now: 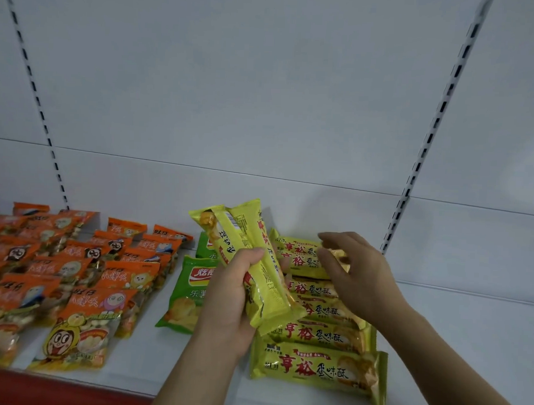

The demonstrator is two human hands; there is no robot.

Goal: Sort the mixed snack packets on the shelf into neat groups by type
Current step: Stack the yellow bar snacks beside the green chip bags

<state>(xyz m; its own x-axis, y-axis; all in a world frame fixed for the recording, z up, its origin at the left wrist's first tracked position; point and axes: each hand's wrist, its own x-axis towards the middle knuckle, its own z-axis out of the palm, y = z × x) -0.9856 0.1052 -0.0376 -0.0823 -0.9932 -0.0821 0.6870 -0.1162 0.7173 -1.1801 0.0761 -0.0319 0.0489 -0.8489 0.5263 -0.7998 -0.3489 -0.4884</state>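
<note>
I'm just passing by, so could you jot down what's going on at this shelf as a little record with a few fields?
left hand: left hand grips two long yellow packets, lifted off the shelf
right hand: right hand hovers over the yellow packet row, fingers loosely curled, apparently holding nothing
left group: orange packets in rows
middle: green chip bags, partly hidden by the left hand
surface: white shelf

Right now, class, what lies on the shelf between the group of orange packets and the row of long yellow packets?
The head view shows green chip bags there, one nearer and another behind it, partly hidden by the left hand gripping two yellow packets.
</note>
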